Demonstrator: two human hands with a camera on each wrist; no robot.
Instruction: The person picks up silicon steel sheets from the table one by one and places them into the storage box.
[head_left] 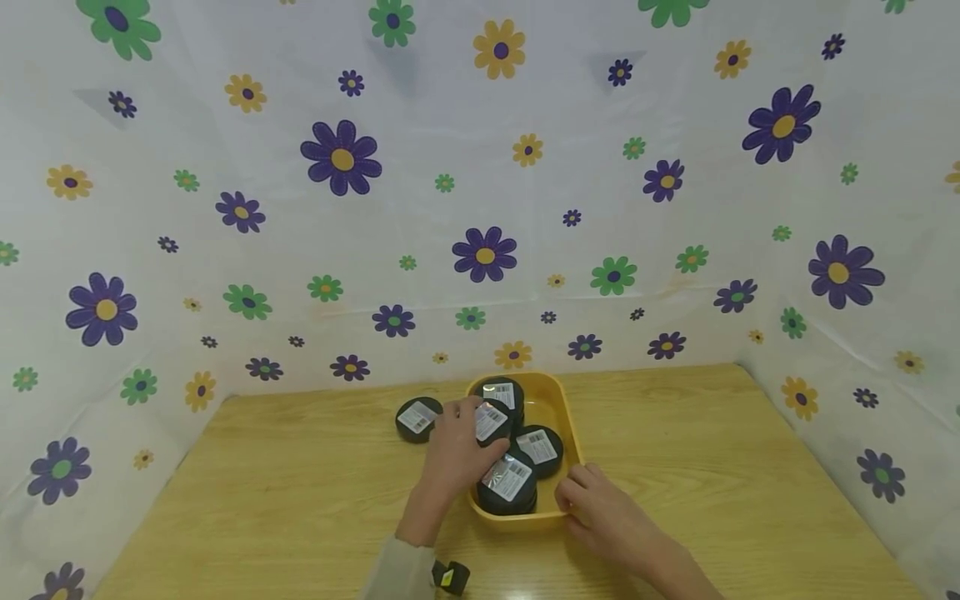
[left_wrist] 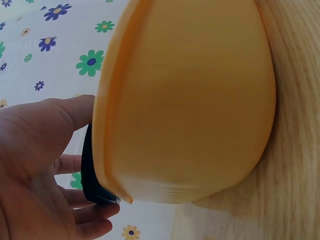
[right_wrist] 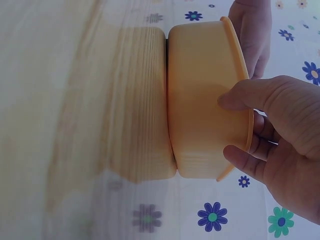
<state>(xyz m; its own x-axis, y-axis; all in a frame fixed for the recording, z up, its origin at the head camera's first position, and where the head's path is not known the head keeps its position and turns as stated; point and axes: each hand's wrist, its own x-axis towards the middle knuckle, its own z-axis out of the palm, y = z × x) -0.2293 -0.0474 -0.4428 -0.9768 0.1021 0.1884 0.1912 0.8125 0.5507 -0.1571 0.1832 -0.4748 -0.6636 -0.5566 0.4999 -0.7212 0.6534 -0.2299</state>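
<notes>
A yellow plastic tub [head_left: 572,417] stands on the wooden table with several black round discs in it, each bearing a white barcode label. My left hand [head_left: 459,446] reaches over the tub's left rim, its thumb and fingers around a labelled black disc [head_left: 491,422]. In the left wrist view, that dark disc [left_wrist: 91,170] shows between the fingers and the rim. Near the front of the tub lies a stacked disc [head_left: 507,482], with another disc [head_left: 542,448] at its right. My right hand [head_left: 611,518] grips the front right rim, thumb outside and some fingers inside.
One more labelled black disc [head_left: 417,419] lies on the table [head_left: 300,483] just left of the tub. A white flowered cloth [head_left: 420,225] hangs behind the table and along both sides. A black strap piece [head_left: 452,577] shows by my left sleeve.
</notes>
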